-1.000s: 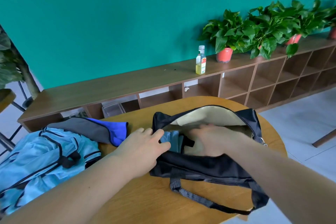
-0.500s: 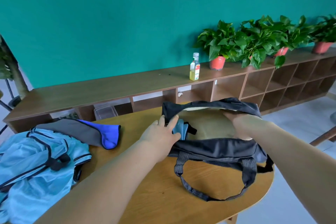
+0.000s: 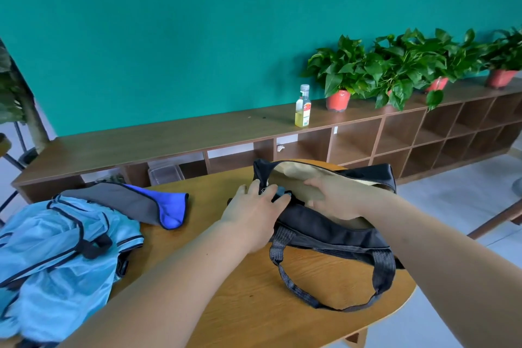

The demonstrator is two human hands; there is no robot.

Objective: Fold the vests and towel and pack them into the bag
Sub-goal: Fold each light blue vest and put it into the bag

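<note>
Bag [image 3: 333,229], black with pale lining, is noted on the right half of the table [image 3: 226,305], its right end close to the right edge, with its mouth spread open.

Left hand [image 3: 254,206] is laid over the left end of the mouth, fingers straight and spread, nothing clenched. A folded blue vest [image 3: 280,192] is pressed under the fingertips, just inside the rim. Right hand [image 3: 336,199] is set inside the mouth with its fingers stretched flat against the lining. No grasp is made out, though the heel of the hand is hidden by the near rim.

Not yet packed: a loose heap of light-blue vests [image 3: 56,248] at the left edge, unfolded and partly hung over it. A grey-and-blue towel [image 3: 127,200] is touching the heap on its far side.

Risks, as judged:
- The packed vest is seated high in the mouth's left corner. If it is released before being pushed down, it may be dragged out or sprung open.
- The bag is soft and unweighted. Under a sideways push it may be slid toward the right edge.
- The strap loop [image 3: 324,291] is spread toward the near edge, where a forearm may be snagged and the bag tugged.
- The heap may be tipped off the left edge if the table is jolted.
</note>
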